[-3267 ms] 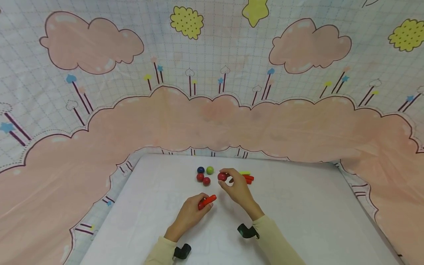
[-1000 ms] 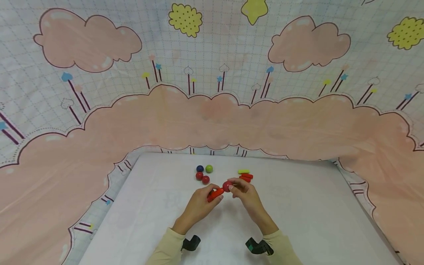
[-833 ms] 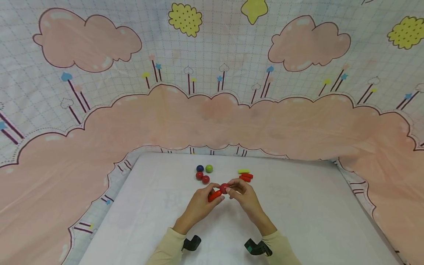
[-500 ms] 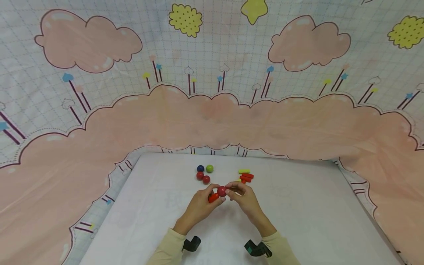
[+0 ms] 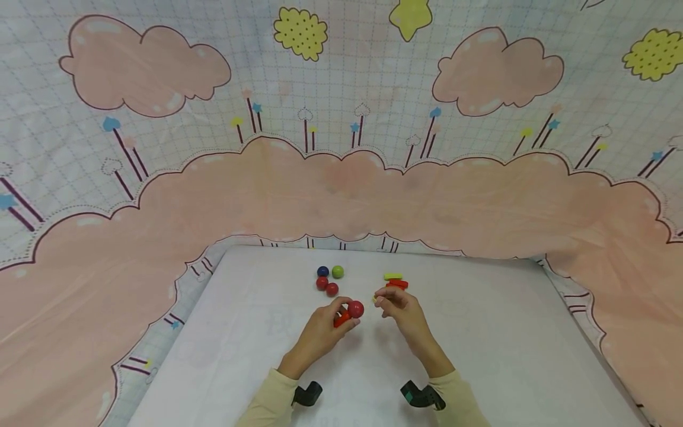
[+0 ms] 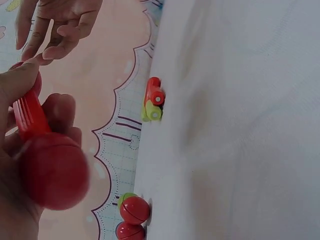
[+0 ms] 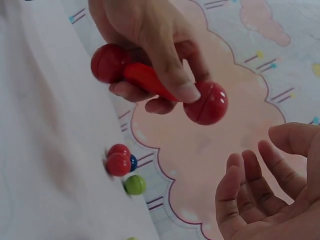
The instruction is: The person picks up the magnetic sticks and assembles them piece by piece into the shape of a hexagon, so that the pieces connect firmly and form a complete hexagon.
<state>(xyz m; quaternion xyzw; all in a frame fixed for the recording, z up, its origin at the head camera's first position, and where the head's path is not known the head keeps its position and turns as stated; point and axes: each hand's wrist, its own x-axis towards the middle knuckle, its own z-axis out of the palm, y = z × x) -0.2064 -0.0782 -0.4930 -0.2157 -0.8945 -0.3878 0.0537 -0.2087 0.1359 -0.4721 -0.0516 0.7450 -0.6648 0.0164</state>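
Observation:
My left hand point(image 5: 315, 335) grips a red stick point(image 5: 341, 320) between thumb and fingers, above the table. A red ball point(image 5: 356, 309) sits on the stick's right end. The right wrist view shows a second red ball point(image 7: 110, 62) at the other end, making a dumbbell shape. My right hand point(image 5: 409, 323) is held apart to the right, and in the right wrist view its fingers point(image 7: 252, 167) are loosely bent around nothing. A small yellow bit point(image 5: 375, 299) shows by its fingertips in the head view; whether it is touched there is unclear.
Past my hands on the white table point(image 5: 267, 356) lie a blue ball point(image 5: 322, 271), a green ball point(image 5: 338, 271) and two red balls point(image 5: 332, 289). Farther right are a yellow-green stick point(image 5: 393, 276) and red sticks point(image 5: 398, 283), partly behind my right hand. A patterned cloth point(image 5: 341, 190) hangs behind.
My right hand carried the red ball from beside the other balls to the stick's free end, let go, and drew back to the right. The ball stays on the stick in my left hand.

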